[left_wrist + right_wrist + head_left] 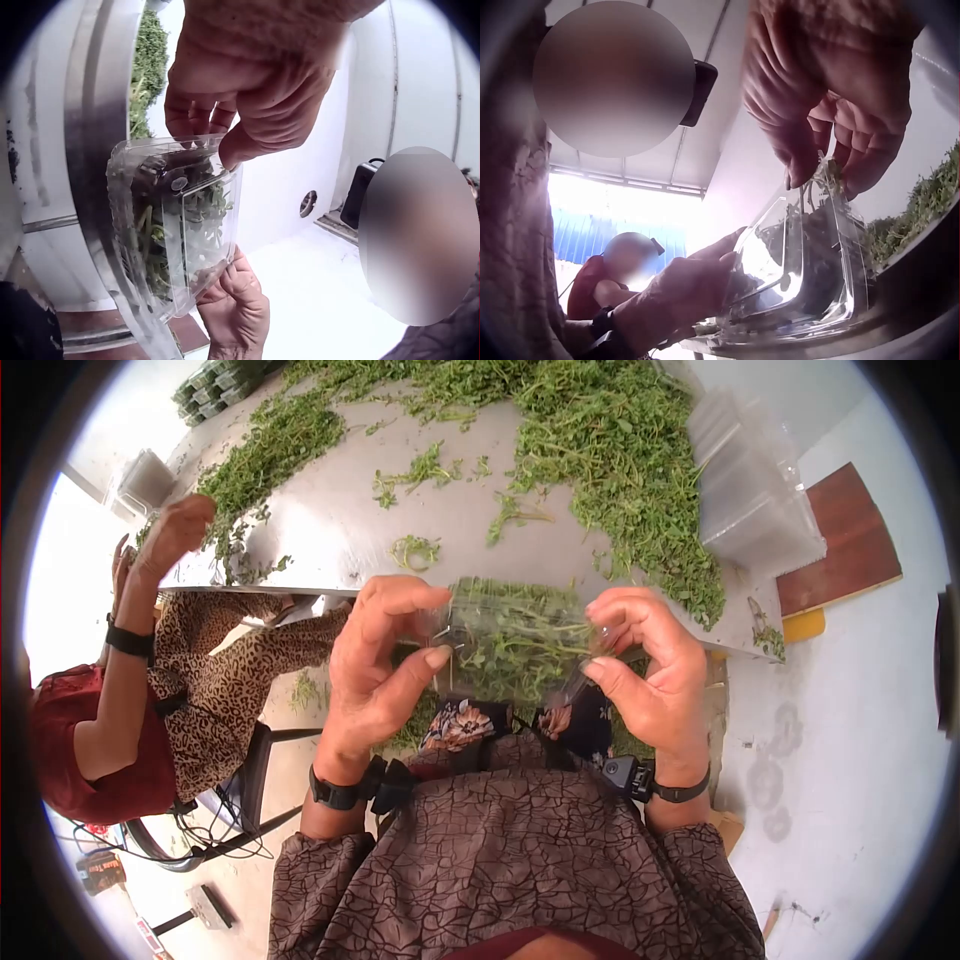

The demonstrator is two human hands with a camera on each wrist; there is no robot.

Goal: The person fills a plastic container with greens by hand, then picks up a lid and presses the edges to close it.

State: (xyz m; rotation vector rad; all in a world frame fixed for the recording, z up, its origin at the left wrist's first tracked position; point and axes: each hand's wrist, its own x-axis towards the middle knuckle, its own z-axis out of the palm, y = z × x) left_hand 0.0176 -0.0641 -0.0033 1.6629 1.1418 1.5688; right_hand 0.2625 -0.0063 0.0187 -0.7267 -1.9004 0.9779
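Observation:
A clear plastic clamshell box [515,645] filled with leafy green sprigs is held up in front of the body, at the table's near edge. My left hand [380,660] pinches its left end between thumb and fingers. At the other end, the thumb and fingers of my right hand [655,670] grip the plastic. Stems and leaves show through the wall of the box [180,225] in the left wrist view. In the right wrist view, some sprigs [826,176] stick up at the edge beside the right fingertips.
Heaps of greens [620,470] cover much of the metal table [320,530]. A stack of clear containers [755,490] stands at the right, and filled packs [215,390] are piled far left. Another person [100,710] works at the left, one hand raised over the table.

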